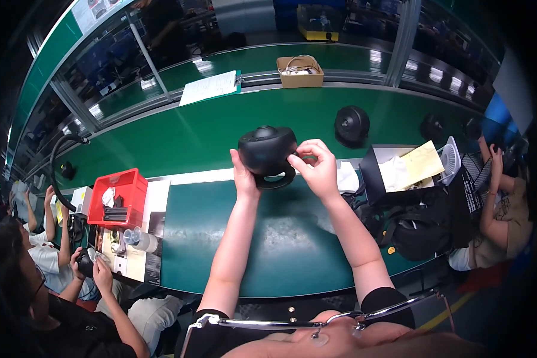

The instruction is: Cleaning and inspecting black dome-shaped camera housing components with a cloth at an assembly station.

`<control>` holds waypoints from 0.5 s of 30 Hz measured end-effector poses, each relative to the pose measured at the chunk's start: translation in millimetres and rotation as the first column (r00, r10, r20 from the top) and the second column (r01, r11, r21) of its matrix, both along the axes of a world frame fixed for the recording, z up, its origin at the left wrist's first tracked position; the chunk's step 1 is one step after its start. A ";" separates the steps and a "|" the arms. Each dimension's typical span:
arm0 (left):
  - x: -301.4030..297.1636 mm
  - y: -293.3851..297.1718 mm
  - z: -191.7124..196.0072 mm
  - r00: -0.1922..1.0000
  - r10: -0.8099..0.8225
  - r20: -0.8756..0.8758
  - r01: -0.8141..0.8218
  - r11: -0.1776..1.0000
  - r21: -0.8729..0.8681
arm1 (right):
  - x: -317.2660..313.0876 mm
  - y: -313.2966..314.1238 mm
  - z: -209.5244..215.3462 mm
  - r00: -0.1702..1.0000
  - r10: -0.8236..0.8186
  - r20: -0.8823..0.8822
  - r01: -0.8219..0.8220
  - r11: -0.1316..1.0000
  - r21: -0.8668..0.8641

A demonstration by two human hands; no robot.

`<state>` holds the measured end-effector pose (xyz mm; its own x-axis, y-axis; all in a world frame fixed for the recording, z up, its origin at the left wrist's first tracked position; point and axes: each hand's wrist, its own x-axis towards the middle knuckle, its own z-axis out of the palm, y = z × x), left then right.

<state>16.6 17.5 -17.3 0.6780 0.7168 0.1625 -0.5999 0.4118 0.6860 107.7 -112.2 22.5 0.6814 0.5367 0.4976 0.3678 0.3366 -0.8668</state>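
I hold a round black device (267,151) with a ring-shaped base up over the green worktable (280,238). My left hand (243,176) grips its left underside, thumb side against the body. My right hand (315,166) pinches the device's right edge with fingertips curled at the rim. Both forearms reach up from the lower edge. A second round black device (351,125) sits on the green conveyor belt (191,134) beyond my right hand.
A red bin (119,197) with small parts and a clear plastic cup (138,238) stand at the left. A black box (394,173) with white and yellow sheets sits right. A cardboard box (300,71) and paper sheets (209,87) lie farther back. Co-workers sit at both sides.
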 end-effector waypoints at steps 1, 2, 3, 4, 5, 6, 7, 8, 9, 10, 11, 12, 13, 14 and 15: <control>0.7 -2.4 0.4 0.998 0.048 -0.034 -0.045 0.996 0.075 | 3.4 -0.9 -0.6 1.000 -0.019 -0.014 0.018 0.999 -0.037; -0.7 -0.8 -1.0 0.998 0.048 -0.035 -0.046 0.996 0.075 | 3.7 -3.1 2.5 0.999 -0.033 -0.011 0.031 0.995 -0.092; -2.2 2.0 -3.1 0.998 0.056 -0.038 -0.050 0.990 0.134 | 4.8 -7.2 5.6 0.999 -0.032 -0.011 0.031 0.995 -0.092; -3.8 4.1 -4.3 0.997 0.063 -0.041 -0.054 0.980 0.192 | 7.1 -13.4 9.0 1.000 -0.009 0.027 0.011 0.997 -0.081; -5.6 6.0 -1.4 0.997 0.066 -0.041 -0.057 0.979 0.194 | 10.9 -19.6 13.8 0.998 0.016 0.064 -0.012 0.998 -0.069; -12.3 9.3 2.8 0.992 0.122 -0.032 -0.117 0.985 0.123 | 17.0 -27.9 19.8 0.995 0.030 0.097 -0.031 0.999 0.013; -20.0 13.3 7.6 0.984 0.179 -0.025 -0.178 0.983 0.051 | 19.8 -38.4 28.4 0.997 0.008 0.083 -0.012 0.999 0.048; -20.5 12.4 16.1 0.986 0.165 0.005 -0.165 0.986 0.005 | 25.1 -59.6 40.5 0.998 0.004 0.064 -0.010 0.996 0.086; -18.5 13.5 17.6 0.986 0.164 0.010 -0.164 0.986 0.001 | 27.5 -72.5 44.8 0.997 0.006 0.075 -0.017 0.990 0.142; -16.3 14.2 18.7 0.983 0.183 0.018 -0.183 0.983 0.006 | 27.1 -75.6 47.7 0.997 0.007 0.080 -0.018 0.990 0.139; -18.1 15.5 17.7 0.979 0.205 0.019 -0.205 0.979 0.012 | 24.2 -75.7 47.7 0.998 0.023 0.066 -0.030 0.992 0.120; -18.3 14.4 15.6 0.978 0.208 0.016 -0.208 0.978 0.011 | 21.9 -74.9 47.3 0.998 0.038 0.052 -0.043 0.994 0.102; -16.0 10.9 12.6 0.985 0.172 -0.007 -0.172 0.985 0.028 | 21.3 -64.4 40.4 0.996 0.017 0.087 -0.023 0.997 0.077; -15.0 8.2 10.3 0.989 0.143 -0.030 -0.141 0.989 0.046 | 13.5 -50.3 36.3 0.993 -0.005 0.120 0.003 1.000 0.016; -10.9 -1.1 9.7 0.990 0.130 -0.062 -0.124 0.988 0.097 | 10.6 -34.2 24.9 0.982 0.000 0.189 0.008 0.999 -0.040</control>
<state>5.7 16.4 -7.6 0.5942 0.7818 0.1892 -0.5943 0.2681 0.7583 118.2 -146.4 47.4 0.5792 0.5568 0.5954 0.5276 0.3008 -0.7945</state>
